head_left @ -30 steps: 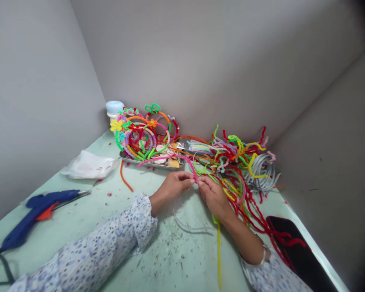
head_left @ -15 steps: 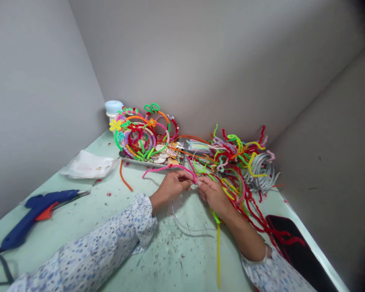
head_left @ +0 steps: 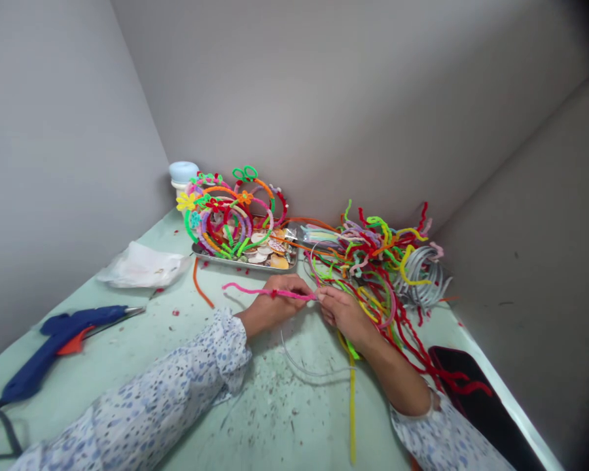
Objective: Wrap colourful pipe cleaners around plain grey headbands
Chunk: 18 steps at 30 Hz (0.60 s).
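Left hand [head_left: 285, 302]: reaches in from lower left, fingers curled nearly closed on the pink pipe cleaner [head_left: 248, 290]. Right hand [head_left: 342, 313]: angled in from lower right, thumb and fingertips pinched together at the same strand's end. Strand runs from between the two sets of fingertips across the back of the left fingers, free end beyond them, toward the tray [head_left: 240, 264].

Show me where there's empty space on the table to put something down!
Bare table shows between the blue glue gun and the left sleeve. It's crowded by the wall, with headbands, and beside the right hand, with fuzzy stems.
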Tool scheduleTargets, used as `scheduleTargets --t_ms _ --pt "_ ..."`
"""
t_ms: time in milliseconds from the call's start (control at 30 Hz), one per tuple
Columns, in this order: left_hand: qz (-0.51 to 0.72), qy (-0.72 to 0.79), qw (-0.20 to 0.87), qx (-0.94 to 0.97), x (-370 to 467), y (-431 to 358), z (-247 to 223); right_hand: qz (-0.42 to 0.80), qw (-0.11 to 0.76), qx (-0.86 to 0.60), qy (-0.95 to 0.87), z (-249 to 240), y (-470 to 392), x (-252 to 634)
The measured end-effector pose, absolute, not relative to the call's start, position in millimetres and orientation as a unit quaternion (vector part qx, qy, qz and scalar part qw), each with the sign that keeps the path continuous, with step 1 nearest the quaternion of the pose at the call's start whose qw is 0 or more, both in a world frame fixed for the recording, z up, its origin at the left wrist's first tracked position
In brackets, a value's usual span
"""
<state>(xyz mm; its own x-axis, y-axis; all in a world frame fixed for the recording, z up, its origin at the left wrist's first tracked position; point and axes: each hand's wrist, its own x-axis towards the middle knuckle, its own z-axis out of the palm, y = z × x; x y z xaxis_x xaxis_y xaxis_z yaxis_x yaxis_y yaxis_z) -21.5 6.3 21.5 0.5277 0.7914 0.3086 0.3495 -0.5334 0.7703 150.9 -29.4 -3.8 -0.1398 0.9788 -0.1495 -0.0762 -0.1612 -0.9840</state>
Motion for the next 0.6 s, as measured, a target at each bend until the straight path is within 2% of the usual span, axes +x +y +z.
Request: scheduleTargets --t_ms 200,433,600 --pt "0.334 0.34 0.352 0.806 -20 8 18 0.586 0.437 -0.479 -0.486 -5 -30 153" --pt "0.335 0.339 0.628 0.616 -18 9 14 0.522 0.426 -0.492 -0.55 -9 -31 158" --pt "0.321 0.362 0.691 0.537 -14 10 7 0.449 0.415 -0.501 -0.613 -10 -34 159"
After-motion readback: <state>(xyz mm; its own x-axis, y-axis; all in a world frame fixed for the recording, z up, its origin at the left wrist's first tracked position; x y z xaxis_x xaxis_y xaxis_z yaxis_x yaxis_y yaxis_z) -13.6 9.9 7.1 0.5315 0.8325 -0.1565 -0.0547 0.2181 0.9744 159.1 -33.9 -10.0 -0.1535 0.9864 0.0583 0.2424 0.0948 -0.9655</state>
